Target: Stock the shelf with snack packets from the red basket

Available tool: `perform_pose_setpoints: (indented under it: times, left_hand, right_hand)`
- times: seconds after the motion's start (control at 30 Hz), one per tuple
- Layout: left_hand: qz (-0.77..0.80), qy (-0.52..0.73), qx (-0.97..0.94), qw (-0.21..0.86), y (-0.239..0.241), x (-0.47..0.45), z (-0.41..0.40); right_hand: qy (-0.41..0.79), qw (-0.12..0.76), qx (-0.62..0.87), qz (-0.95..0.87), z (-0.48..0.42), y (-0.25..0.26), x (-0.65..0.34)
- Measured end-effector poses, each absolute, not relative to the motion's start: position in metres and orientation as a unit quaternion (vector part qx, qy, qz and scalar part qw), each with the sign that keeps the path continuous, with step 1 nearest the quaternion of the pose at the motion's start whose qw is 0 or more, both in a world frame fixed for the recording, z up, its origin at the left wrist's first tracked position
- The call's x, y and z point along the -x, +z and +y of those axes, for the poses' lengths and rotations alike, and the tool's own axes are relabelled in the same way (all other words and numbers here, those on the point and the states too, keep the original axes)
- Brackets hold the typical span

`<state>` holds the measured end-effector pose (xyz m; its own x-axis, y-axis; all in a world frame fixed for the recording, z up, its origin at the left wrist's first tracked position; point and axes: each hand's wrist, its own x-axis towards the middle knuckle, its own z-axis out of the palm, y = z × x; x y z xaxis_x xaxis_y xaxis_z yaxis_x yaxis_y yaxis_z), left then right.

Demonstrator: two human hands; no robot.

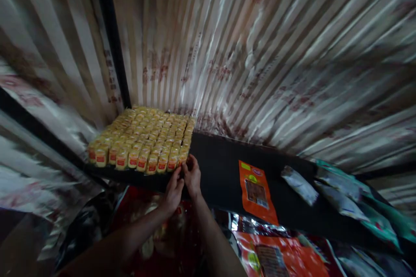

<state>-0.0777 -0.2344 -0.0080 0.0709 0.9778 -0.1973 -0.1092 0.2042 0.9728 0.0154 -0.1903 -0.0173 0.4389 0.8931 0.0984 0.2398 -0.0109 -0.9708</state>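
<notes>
Both bare forearms reach upward from the lower edge, the left one from 7 o'clock, the right one from nearly 6 o'clock. The left hand (173, 194) and the right hand (193, 178) come close together at the 4 o'clock corner of the yellow packs (143, 138), which stand in rows on the black shelf (214, 160), toward 8 o'clock. The fingers are bent, only a little open; whether they grip a pack, I cannot tell, because the fingertips are blurred. The elbows are out of view.
</notes>
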Motion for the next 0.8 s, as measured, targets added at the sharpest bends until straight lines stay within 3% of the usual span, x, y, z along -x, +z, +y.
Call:
perform_pose_setpoints:
  times: [0.23,0.6,0.8]
  left_hand:
    - [0.491,0.461,-0.486,0.557,-0.016,0.074,-0.235]
    - [0.542,0.466,-0.506,0.483,-0.029,0.06,-0.239]
    - [0.56,0.465,-0.504,0.466,-0.03,0.053,-0.237]
  right_hand:
    - [0.266,0.557,0.649,-0.445,-0.19,-0.015,-0.016]
    - [0.465,0.661,0.51,-0.293,-0.16,-0.016,-0.012]
    - [0.46,0.658,0.505,-0.318,-0.157,-0.016,-0.012]
